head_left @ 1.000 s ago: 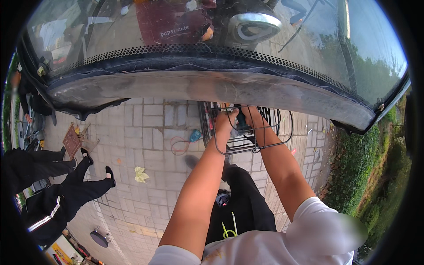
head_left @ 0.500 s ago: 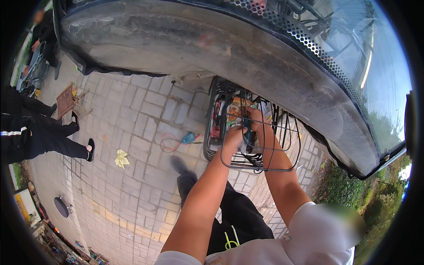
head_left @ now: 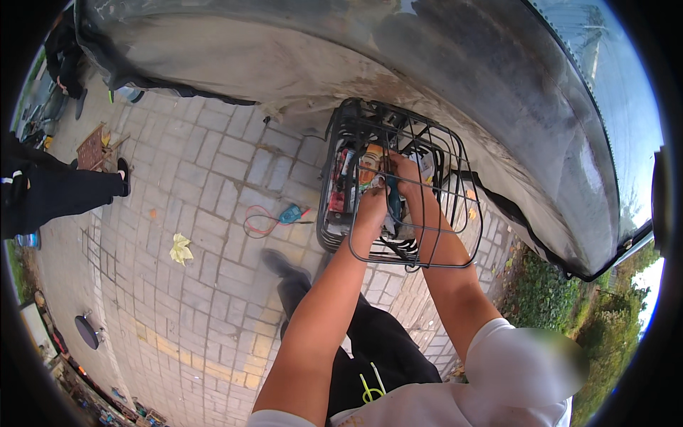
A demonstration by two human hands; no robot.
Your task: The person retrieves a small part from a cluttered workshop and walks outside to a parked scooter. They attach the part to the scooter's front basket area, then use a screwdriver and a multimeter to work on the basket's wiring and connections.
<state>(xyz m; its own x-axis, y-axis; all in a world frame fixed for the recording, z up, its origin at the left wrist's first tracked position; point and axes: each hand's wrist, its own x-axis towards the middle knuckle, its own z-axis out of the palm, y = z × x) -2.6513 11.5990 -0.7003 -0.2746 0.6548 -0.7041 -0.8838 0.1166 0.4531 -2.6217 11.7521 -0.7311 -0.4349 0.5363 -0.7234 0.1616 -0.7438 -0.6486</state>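
A black wire basket [head_left: 334, 149] stands on the paving under the edge of a large grey vehicle body [head_left: 341, 64]. It is packed with several tools and small coloured packs. Both my arms reach down into it. My right hand [head_left: 407, 174] is closed around the top of a teal tool [head_left: 393, 203] that stands upright in the basket. My left hand [head_left: 370, 206] is right beside that tool, its fingers curled down among the contents and hidden, so its grip is unclear. A hinged wire frame [head_left: 413, 265] of the basket hangs open toward me around my forearms.
A small blue device with a red cable [head_left: 288, 213] and a yellow leaf [head_left: 180, 249] lie on the brick paving left of the basket. Another person's dark-trousered legs [head_left: 64, 188] stand at the far left. Green plants [head_left: 541, 299] border the right side.
The view has swung down and closer to the basket. Both hands stay inside it and have sunk a little deeper among the tools. The other person's legs have shifted further left in view.
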